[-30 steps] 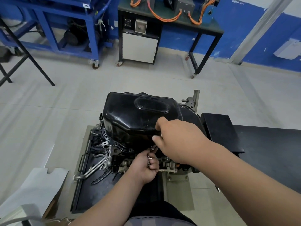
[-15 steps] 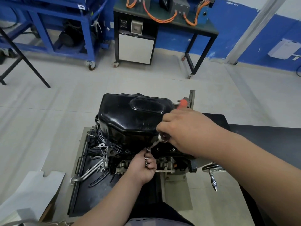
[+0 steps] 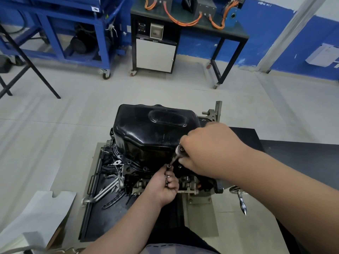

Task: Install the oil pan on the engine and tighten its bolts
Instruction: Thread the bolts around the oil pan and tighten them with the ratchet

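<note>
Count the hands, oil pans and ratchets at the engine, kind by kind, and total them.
Hands: 2, the left hand holding bolts too small to count, the right hand
Oil pan: 1
Ratchet: 1
Total: 4

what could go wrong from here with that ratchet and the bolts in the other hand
1. The ratchet meets the oil pan flange at a slant; the right hand could cross-thread a bolt or slip off.
2. The left hand holds spare bolts beside the ratchet's tip; they may drop into the engine.
</note>
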Available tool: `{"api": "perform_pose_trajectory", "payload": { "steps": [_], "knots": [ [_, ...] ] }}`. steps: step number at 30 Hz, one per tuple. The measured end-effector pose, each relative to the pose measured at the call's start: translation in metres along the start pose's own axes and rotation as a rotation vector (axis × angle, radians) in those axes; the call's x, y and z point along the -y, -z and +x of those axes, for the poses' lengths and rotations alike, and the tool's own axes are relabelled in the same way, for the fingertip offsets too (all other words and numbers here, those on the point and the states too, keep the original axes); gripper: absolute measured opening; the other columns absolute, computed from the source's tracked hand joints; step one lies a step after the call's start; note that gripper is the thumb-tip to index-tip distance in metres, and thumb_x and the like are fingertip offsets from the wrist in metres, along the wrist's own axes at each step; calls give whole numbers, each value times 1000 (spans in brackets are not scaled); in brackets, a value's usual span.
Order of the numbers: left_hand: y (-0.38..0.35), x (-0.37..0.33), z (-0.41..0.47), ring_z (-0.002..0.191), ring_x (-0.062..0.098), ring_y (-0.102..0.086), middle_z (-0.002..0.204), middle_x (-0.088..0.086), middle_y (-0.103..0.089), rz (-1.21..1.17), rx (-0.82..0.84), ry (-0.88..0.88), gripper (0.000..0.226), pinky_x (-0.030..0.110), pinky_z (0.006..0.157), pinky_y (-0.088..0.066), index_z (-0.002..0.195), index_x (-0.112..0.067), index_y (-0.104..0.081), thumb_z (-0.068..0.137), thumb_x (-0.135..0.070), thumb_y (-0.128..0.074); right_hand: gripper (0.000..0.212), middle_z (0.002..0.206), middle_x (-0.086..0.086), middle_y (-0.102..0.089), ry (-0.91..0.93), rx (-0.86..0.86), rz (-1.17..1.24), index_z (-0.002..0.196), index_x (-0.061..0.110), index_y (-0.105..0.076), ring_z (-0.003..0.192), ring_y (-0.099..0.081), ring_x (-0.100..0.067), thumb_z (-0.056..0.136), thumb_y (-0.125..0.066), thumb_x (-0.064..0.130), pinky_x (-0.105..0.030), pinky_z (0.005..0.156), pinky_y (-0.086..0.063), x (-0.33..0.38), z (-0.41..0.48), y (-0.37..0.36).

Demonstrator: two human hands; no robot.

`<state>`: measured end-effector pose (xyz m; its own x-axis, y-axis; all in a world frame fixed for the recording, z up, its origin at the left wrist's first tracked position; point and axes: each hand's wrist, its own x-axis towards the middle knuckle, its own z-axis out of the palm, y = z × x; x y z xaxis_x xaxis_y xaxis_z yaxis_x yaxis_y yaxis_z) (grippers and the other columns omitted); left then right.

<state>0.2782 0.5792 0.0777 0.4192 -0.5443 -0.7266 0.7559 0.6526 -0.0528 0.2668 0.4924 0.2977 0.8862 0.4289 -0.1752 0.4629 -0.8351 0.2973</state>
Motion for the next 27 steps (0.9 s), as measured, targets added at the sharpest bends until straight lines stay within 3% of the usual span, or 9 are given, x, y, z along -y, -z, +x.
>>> {"api": "perform_pose_trajectory", "payload": {
  "steps": [3,6,9,11,13,15,19,22,27],
  "knots": [
    [1,0,-3,33,2,-27,51,-9,-35,63,5,-25,39,12,37,-15,60,-12,-61,91,-33,-51,51,56,6,-36,-153,35,58,57,23,-46,46,-33,-11,84,-39,65,-24,45,-20,6,0,-2],
    [-1,-3,-7,32,3,-29,49,-9,-34,17,40,-2,41,14,27,-18,57,-11,-60,93,-26,-46,41,62,5,-49,-136,33,59,60,22,-49,49,-40,-12,86,-45,53,-23,45,-20,8,2,-4],
    [-3,-2,-8,30,3,-28,44,-10,-34,3,16,-9,35,15,25,-19,68,-14,-55,96,-31,-45,11,94,3,-56,27,24,48,92,23,-58,83,-56,-21,89,-48,27,-30,61,-32,2,3,0],
    [-4,1,-8,30,4,-28,43,-10,-35,28,-15,-29,30,14,25,-19,73,-15,-55,95,-35,-48,20,103,0,-49,126,10,-3,105,22,-56,98,-50,-23,88,-45,19,-38,82,-37,-3,3,-1],
    [-5,4,-12,31,4,-28,44,-9,-36,91,-49,-56,30,15,26,-20,77,-14,-56,95,-37,-49,14,96,3,-48,146,-14,-18,98,25,-56,95,-51,-21,89,-45,25,-37,88,-36,-3,4,1],
    [-4,3,-21,32,5,-28,46,-8,-37,258,-113,-125,32,15,28,-19,81,-13,-58,95,-39,-48,24,82,4,-52,111,-45,-42,72,27,-48,74,-53,-21,91,-43,41,-34,77,-35,-2,6,-2],
    [3,-4,-58,36,8,-38,44,-4,-45,948,-319,-655,35,20,33,-29,67,-18,-65,91,-41,-53,58,54,3,-34,-74,-58,49,49,20,-30,45,-32,-14,85,-40,65,-25,48,-24,2,5,-5],
    [-5,-11,-95,49,-3,-49,55,-13,-60,1335,-154,-1173,10,9,48,-37,72,-39,-69,80,-42,-64,55,55,4,-34,-116,-89,69,50,21,-32,45,-31,-12,85,-42,61,-23,44,-22,5,5,-7],
    [-46,-17,-105,57,0,-39,53,-17,-39,1703,-129,-1569,13,12,53,-26,64,-18,-61,69,-27,-68,50,59,4,-31,-187,-73,76,60,21,-42,48,-27,-13,86,-35,63,-25,45,-20,1,11,-8]
  ]
}}
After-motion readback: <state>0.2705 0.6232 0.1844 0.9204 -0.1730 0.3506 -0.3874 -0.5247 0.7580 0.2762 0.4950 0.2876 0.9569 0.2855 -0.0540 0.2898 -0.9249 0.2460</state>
